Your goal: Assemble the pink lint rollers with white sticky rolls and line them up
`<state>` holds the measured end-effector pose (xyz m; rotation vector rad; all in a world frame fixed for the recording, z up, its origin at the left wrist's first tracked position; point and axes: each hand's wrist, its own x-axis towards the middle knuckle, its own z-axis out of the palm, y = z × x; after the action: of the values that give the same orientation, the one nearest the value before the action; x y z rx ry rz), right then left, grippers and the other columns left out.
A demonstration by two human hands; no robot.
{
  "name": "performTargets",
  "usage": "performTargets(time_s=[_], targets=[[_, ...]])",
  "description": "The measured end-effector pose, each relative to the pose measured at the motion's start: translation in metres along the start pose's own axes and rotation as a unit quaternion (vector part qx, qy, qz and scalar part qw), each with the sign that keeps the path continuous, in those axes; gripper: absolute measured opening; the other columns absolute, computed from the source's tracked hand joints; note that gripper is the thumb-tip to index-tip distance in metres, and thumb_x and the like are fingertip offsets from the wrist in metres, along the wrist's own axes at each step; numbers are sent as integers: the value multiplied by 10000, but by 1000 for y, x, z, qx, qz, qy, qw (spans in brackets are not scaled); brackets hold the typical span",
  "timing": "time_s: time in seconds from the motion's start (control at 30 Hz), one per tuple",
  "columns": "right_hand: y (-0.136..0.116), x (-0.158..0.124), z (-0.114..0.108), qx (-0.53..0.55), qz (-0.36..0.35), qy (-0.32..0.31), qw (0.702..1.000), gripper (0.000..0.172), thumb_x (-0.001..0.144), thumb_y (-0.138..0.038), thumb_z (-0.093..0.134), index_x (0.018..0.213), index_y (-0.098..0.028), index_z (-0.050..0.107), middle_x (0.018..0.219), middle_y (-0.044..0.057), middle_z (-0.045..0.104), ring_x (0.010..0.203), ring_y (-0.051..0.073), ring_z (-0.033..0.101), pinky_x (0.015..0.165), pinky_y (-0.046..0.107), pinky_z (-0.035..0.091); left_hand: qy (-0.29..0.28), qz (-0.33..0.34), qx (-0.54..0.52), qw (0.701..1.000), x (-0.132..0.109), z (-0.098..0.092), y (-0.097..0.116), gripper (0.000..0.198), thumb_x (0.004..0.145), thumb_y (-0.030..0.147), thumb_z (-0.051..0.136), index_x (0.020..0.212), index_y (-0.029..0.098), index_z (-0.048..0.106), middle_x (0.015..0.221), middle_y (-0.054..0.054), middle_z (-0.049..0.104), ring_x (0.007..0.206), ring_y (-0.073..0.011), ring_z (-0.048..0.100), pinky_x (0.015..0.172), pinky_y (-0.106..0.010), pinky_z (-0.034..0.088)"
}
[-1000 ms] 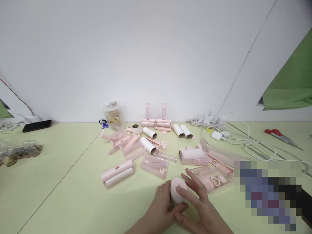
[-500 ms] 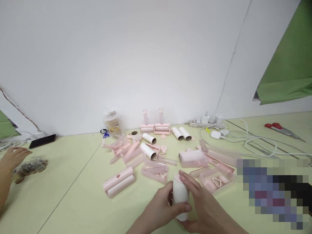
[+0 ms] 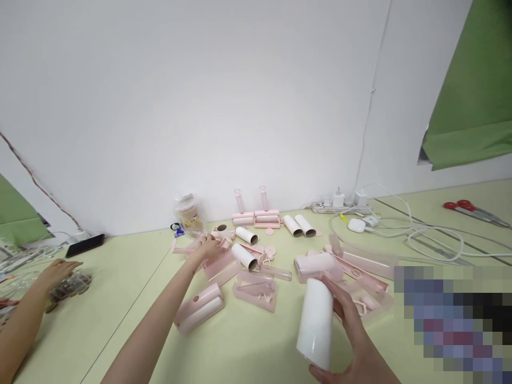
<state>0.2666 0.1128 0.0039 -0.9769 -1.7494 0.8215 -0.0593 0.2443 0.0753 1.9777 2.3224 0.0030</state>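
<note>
My right hand (image 3: 352,330) grips a white lint-roller roll (image 3: 316,322) at its right side, thumb low and fingers near the top. The roll is tilted slightly, over the near part of the table. My left arm stretches forward, and my left hand (image 3: 208,247) is over the pink plastic parts (image 3: 221,262) at the back left, fingers extended downward and partly hidden. Beside that hand lie white cardboard-cored rolls (image 3: 244,256). A pink case with a white roll inside (image 3: 200,308) rests nearer to me. Pale pink translucent covers (image 3: 256,290) lie in the middle.
Two pink rollers with upright handles (image 3: 266,217) stand by the wall. At the right are white cables (image 3: 428,234), a power strip (image 3: 340,207) and red-handled scissors (image 3: 476,210). Another person's hand (image 3: 60,272) is at the left, near a phone (image 3: 85,245). A bagged cup (image 3: 190,216) stands behind.
My left hand has let go of the white roll and moved forward and left to the pink parts. My right hand keeps the roll, now tilted. The view has shifted slightly.
</note>
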Motion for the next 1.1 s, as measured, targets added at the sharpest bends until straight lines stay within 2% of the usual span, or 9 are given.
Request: performTargets(time_s=[0.2,0.4,0.6,0.67,0.77,0.87,0.93,1.0,1.1], targets=[[1,0,0,7,21,9,1000,1017,548,-217,668,1394,-257,105,1415,133,247,1259,390,322,982,511,340,70,43,-11,997,1,22,-2,300,857,315,536,1118,167,535,1213,-84,518,1070,-235,518,896,-469,431],[1,0,-1,30,39,-14,999,975,540,-220,629,1369,-272,120,1435,122,222,1289,379,265,1009,543,273,133,70,-145,978,-12,6,-1,204,856,307,534,974,147,578,1015,-54,598,924,-191,571,831,-417,455],[5,4,-4,9,7,-52,999,1015,488,-157,642,1369,-268,151,1396,119,266,1267,379,297,1014,520,293,230,34,-385,893,-63,-10,46,203,890,362,351,1016,222,428,992,-43,571,962,-178,560,821,-317,442],[1,9,-6,15,-10,-58,998,1031,494,-150,655,1373,-275,130,1411,120,229,1282,379,270,1015,512,303,194,13,-464,864,-89,0,74,300,897,433,257,1065,215,378,830,-23,578,763,-167,605,669,-288,482],[-9,21,-10,36,-21,-59,997,1028,521,-175,689,1371,-299,125,1435,110,179,1309,367,227,1009,491,330,78,8,-554,829,-123,23,112,455,864,561,242,993,175,448,588,30,489,507,-148,544,484,-261,456],[-14,30,-10,27,-23,-74,997,1029,526,-238,756,1358,-316,155,1434,99,182,1316,355,216,988,467,376,-99,2,-701,706,-144,43,132,565,835,649,235,1004,174,489,601,31,471,542,-136,535,510,-239,440],[-13,31,-8,4,-23,-70,997,1010,541,-295,779,1348,-325,172,1419,91,200,1314,341,223,991,463,382,-169,5,-759,629,-150,49,137,544,818,651,333,1069,192,484,692,8,532,638,-143,557,564,-228,434],[-9,30,-6,-11,-24,-66,997,989,559,-338,783,1343,-334,180,1408,84,209,1307,330,239,996,463,383,-189,6,-776,602,-152,51,138,504,826,606,396,1128,209,471,828,-24,587,731,-155,572,607,-226,434],[-1,24,-4,-12,-14,-83,996,999,563,-375,792,1348,-348,174,1413,79,197,1299,329,259,987,458,401,-218,-28,-774,594,-153,51,137,500,854,590,340,1173,219,444,968,-65,602,732,-170,587,585,-247,437]])
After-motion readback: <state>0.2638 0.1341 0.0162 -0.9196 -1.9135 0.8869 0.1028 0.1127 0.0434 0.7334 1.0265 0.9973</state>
